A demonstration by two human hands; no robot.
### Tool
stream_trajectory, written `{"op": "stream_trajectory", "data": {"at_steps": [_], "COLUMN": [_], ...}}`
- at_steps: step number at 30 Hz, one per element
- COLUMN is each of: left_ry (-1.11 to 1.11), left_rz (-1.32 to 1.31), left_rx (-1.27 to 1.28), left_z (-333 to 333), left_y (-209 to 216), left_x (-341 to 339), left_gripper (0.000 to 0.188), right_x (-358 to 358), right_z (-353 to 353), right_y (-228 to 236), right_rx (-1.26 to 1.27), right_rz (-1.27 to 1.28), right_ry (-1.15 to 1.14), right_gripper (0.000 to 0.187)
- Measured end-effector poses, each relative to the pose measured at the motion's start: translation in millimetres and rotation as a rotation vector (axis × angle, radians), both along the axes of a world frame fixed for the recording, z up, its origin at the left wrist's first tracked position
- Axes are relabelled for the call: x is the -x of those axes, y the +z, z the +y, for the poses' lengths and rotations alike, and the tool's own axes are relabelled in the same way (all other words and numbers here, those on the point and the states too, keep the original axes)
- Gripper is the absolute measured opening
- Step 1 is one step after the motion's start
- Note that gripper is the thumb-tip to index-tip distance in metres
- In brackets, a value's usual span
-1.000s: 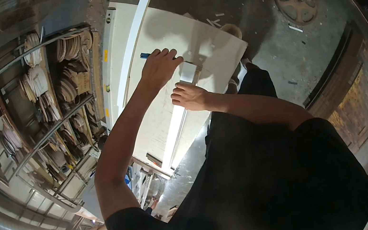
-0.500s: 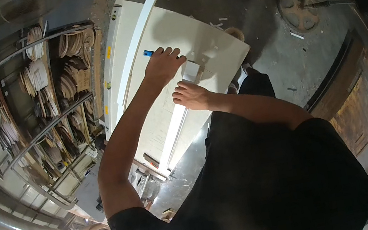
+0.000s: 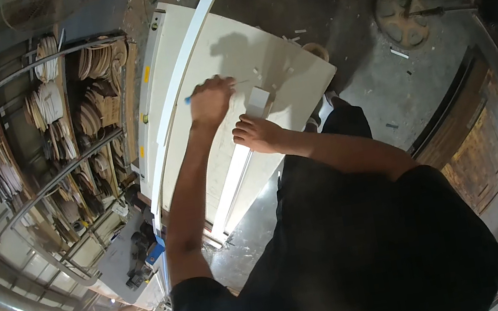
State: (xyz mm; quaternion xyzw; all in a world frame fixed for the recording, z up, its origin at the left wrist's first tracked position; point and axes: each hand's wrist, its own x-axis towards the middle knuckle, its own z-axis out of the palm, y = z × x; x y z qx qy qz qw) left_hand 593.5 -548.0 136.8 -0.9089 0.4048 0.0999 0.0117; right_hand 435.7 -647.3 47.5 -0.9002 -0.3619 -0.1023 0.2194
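Observation:
My left hand (image 3: 213, 101) is closed around a slim tool with a blue handle (image 3: 188, 100). A thin shaft seems to stick out past the fingers on its right, slightly blurred. This hand is above the board, a little left of the end of a long white bar (image 3: 231, 187). My right hand (image 3: 257, 133) grips the bar just below its squared far end (image 3: 259, 98), fingers wrapped over the top. The bar runs from there toward the near left of the pale board (image 3: 198, 163). What lies under my right palm is hidden.
A long white strip (image 3: 181, 55) lies along the board's left side, beside a level (image 3: 148, 74). Small white offcuts lie on the board and floor. Racks of curved wooden pieces (image 3: 50, 96) stand left; a spoked wheel (image 3: 402, 17) and wooden panel (image 3: 476, 152) are right.
My left hand has drawn away to the left from the bar's far end, with the blue-handled tool still in it. My right hand has stayed nearly in place on the bar.

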Motion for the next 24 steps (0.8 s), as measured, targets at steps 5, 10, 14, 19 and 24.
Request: {"op": "stream_trajectory", "data": {"at_steps": [5,10,14,19,24], "left_ry": [0.952,1.435,1.843,2.214,2.417], "left_rz": [0.086,0.018,-0.109,-0.047,0.127], "left_rx": [0.388,0.611,0.482,0.468,0.708], "left_z": [89.9,206.9,337.7,437.2,425.8], "left_y": [21.5,-3.5,4.5,-2.0,-26.1], "left_x": [63.2,223.5,381.3,505.0,520.9], "left_gripper": [0.038,0.04,0.046,0.06,0.072], "right_x": [-1.0,-5.5,-35.3,-75.1,-79.5], "right_z": [-0.3,-12.7,-46.6,-135.3,-122.4], "right_y": [5.6,28.8,55.4,-24.4,-15.5], "right_rx": [-0.06,-0.202,-0.173,-0.729,-0.576], "right_rz": [-0.012,0.211,0.34,1.375,1.588], "right_ry": [-0.004,0.059,-0.202,-0.406,-0.426], "right_gripper": [0.015,0.055,0.095,0.077,0.076]}}
